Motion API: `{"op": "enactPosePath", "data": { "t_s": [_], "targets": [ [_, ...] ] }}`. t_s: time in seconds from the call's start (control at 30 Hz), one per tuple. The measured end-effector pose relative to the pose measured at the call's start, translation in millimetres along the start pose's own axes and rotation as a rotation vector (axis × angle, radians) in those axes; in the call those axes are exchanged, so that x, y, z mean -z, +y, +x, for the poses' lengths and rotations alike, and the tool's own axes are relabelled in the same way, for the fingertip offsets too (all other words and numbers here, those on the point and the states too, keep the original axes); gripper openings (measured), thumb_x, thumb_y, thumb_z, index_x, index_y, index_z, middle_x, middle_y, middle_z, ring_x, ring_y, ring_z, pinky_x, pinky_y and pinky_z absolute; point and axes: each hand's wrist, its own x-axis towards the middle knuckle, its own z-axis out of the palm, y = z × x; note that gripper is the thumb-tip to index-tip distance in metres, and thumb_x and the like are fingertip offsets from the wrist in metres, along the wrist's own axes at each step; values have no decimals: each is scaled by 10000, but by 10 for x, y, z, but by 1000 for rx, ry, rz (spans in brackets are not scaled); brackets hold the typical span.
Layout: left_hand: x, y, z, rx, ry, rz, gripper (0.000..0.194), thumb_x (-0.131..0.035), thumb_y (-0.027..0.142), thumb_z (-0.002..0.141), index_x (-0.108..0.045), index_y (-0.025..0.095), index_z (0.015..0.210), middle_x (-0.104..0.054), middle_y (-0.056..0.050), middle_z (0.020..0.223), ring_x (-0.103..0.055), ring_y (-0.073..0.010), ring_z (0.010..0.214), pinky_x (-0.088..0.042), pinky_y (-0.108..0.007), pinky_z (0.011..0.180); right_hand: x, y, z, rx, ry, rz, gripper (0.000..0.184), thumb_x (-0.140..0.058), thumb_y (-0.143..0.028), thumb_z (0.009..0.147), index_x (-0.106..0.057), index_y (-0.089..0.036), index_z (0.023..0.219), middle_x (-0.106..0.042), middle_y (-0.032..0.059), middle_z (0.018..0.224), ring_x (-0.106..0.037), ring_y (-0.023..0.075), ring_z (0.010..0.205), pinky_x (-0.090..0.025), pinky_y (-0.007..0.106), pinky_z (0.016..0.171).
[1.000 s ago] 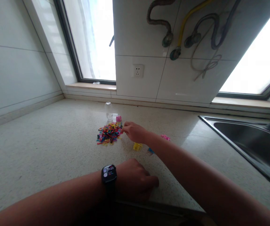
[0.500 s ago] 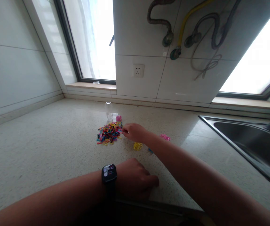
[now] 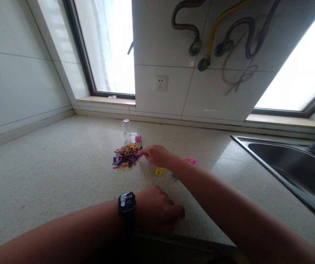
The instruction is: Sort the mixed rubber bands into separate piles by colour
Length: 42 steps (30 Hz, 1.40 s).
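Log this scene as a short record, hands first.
Left hand: loosely curled near the counter's front edge
Left wrist: dark watch
Right hand: fingertips at the mixed-colour pile; grip unclear
Small piles: yellow, pink, blue partly behind the right forearm
Behind mixed-colour pile: clear container, pink piece
Far right: sink

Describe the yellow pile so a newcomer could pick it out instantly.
On the pale countertop, left of the steel sink, find the right hand at the multicoloured heap. Just below that hand in view lies the yellow pile: one colour, unlike the heap, and yellow, unlike the pink pile.
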Motion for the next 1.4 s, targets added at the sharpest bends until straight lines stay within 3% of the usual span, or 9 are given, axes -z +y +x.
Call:
{"op": "enactPosePath", "data": {
  "t_s": [0.33, 0.7, 0.83, 1.03, 1.2, 1.4],
  "targets": [
    [-13, -3, -5, 15, -13, 3, 214, -540, 296, 896, -573, 238, 1100, -704, 11, 722, -683, -198, 639, -441, -292, 530, -32, 13, 30, -7, -2, 44, 410, -431, -203, 958, -680, -372, 1235, -718, 12, 1208, -664, 192, 1079, -467, 284, 873],
    [-9, -15, -2, 5, -7, -2, 217, -567, 300, 885, -573, 233, 1092, -702, 10, 721, -688, -198, 649, -439, -293, 528, 45, -15, 3, -45, 38, 67, 338, -443, -263, 974, -624, -306, 1257, -752, 47, 1008, -687, 199, 869, -415, 273, 712],
    [1, -7, 0, 6, -8, -4, 212, -563, 296, 882, -576, 234, 1084, -710, 7, 733, -692, -198, 654, -426, -284, 519, 199, 127, -135, -43, 94, 186, 334, -504, -215, 942, -550, -215, 1273, -740, 30, 862, -638, 155, 715, -374, 247, 652],
    [-11, 5, 1, 27, -17, 6, 248, -560, 297, 877, -569, 251, 1121, -719, 9, 742, -695, -196, 654, -417, -284, 504, 339, 400, -531, -61, 86, 420, 88, -573, -169, 884, -622, -176, 956, -743, 22, 821, -634, 126, 698, -400, 233, 671],
    [0, 3, 0, 27, -33, 20, 254, -557, 309, 886, -567, 253, 1134, -704, 12, 716, -684, -195, 630, -412, -288, 508, 288, 431, -822, -105, 64, 500, 116, -649, -263, 870, -705, -164, 889, -689, 25, 746, -605, 133, 669, -426, 244, 645],
    [9, 7, 7, 33, -36, 4, 249, -544, 298, 887, -570, 252, 1130, -701, 17, 728, -685, -188, 642, -417, -296, 517, 164, 406, -867, 59, 43, 527, 96, -688, -240, 858, -763, -184, 880, -666, 43, 888, -601, 139, 792, -449, 254, 742]
  ]
}}
